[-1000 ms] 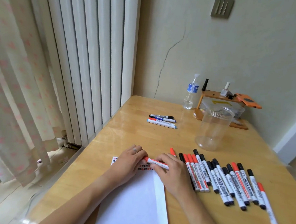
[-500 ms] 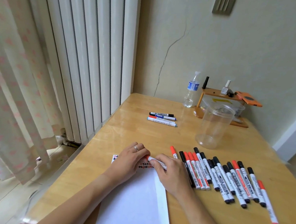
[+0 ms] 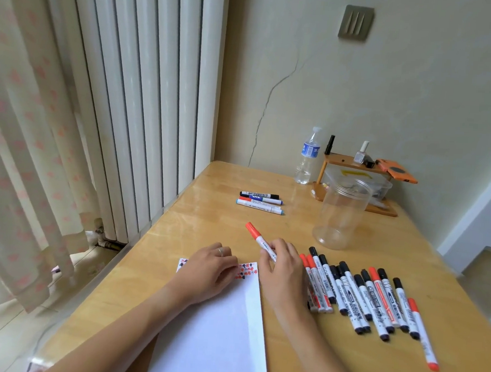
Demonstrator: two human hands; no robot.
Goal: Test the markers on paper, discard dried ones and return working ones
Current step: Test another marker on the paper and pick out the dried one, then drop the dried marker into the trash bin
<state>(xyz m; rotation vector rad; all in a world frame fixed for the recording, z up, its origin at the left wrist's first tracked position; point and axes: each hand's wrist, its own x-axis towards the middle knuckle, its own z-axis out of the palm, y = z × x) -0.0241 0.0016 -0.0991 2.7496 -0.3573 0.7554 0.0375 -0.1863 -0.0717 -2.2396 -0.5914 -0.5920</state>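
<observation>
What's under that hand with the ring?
The left hand rests on white paper with red and black scribbles; any marks beneath the palm are hidden.

1. The table (image 3: 207,212) is of light wood with a glossy top, and it stands in the corner of the room.
2. A white paper (image 3: 217,329) lies at the near edge; red and black marks are at its far end.
3. A row of markers (image 3: 361,298) with red and black caps lies to the right of the paper, side by side.
4. Three markers (image 3: 260,201) lie together further back, well apart from the row.
5. A clear jar (image 3: 341,215) stands upright behind the row.
6. A water bottle (image 3: 307,158) and a small wooden shelf (image 3: 356,161) stand at the far edge.
</observation>
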